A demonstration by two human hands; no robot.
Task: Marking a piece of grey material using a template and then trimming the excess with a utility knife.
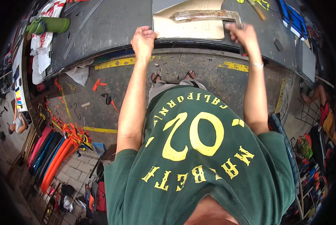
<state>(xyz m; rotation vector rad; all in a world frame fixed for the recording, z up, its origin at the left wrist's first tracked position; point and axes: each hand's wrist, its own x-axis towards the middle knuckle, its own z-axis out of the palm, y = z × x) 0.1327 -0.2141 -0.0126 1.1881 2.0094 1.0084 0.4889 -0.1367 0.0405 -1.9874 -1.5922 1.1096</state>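
Observation:
A tan cardboard pattern piece [190, 30] lies at the near edge of the dark worktable, over a pale grey sheet [166, 4]. My left hand [142, 42] pinches its near left corner, the thumb pointing right along the edge. Across the pattern rests a long bar wrapped in shiny, brownish tape [205, 15], its right end bent toward me. My right hand [246, 37] is beside that bent end, off the pattern's right edge, with its fingers curled. A slim dark thing with a reddish tip shows under that hand; its kind is unclear.
A green roll [50, 25] and white-and-red plastic sheeting [44, 41] lie at the table's left. A wooden-handled tool [258, 12], a small dark block [278, 45] and blue strapped material [293, 18] lie on the right. Orange scraps [72, 131] and fabric rolls [57, 161] crowd the floor at lower left.

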